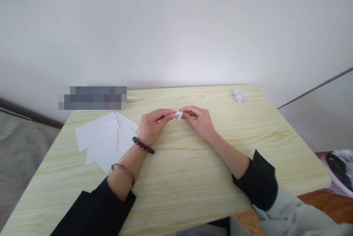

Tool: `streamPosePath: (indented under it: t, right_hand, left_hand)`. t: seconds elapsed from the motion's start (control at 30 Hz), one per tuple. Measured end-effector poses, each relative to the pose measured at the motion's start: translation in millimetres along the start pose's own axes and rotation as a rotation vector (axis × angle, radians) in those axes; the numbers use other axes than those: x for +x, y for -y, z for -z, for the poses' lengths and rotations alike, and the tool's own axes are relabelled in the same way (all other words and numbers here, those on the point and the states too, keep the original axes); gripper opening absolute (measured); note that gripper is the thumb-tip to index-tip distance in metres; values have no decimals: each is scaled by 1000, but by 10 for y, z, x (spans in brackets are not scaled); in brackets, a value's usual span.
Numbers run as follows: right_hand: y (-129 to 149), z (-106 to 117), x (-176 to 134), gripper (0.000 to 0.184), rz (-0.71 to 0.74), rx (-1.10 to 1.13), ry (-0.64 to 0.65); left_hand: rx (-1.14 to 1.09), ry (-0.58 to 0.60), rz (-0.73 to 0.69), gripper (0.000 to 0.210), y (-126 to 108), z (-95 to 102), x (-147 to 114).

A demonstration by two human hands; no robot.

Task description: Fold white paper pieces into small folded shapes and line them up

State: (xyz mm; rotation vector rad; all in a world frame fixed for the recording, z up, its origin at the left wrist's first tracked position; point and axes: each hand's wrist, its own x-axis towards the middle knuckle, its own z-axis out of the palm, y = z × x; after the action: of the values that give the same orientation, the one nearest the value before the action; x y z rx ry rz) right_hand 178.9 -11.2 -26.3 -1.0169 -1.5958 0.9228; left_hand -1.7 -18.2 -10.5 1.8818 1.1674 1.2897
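Between my two hands is a small piece of folded white paper [179, 116], pinched at both sides a little above the tabletop. My left hand [154, 124], with dark beads round the wrist, grips its left edge between thumb and fingers. From the other side, the thumb and fingers of my right hand [199, 120] close on its right edge. The paper shows a pointed lower end and a fold across its front. Several loose sheets of white paper [103, 138] lie overlapping to the left of my left hand.
Two small folded paper pieces [239, 96] sit at the back right of the wooden table [187, 181]. A blurred-out object [95, 98] stands at the back left, with a white cable beside it. A white wall [176, 30] rises behind. A basket [338, 184] is on the floor at right.
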Motion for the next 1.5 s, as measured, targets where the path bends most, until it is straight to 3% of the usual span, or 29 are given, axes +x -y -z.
streamPosePath:
  t: [0.17, 0.43, 0.67, 1.13, 1.37, 1.5]
  right_hand:
    - [-3, -17, -4, 15, -51, 36, 27]
    - [-12, -7, 10, 16, -2, -59, 57]
    - [33, -3, 10, 11, 55, -142, 75]
    - [-16, -14, -14, 19, -62, -30, 101]
    - [-1, -10, -15, 21, -53, 4, 128]
    - [25, -4, -6, 18, 69, -148, 107]
  left_hand:
    - [33, 18, 57, 21, -12, -9, -10]
    - [151, 37, -29, 26, 64, 2, -40]
    - [291, -47, -84, 17, 22, -5, -56]
    - [313, -36, -82, 14, 17, -17, -54]
    - [159, 132, 40, 23, 1, 20, -5]
    - [152, 149, -25, 27, -12, 32, 16]
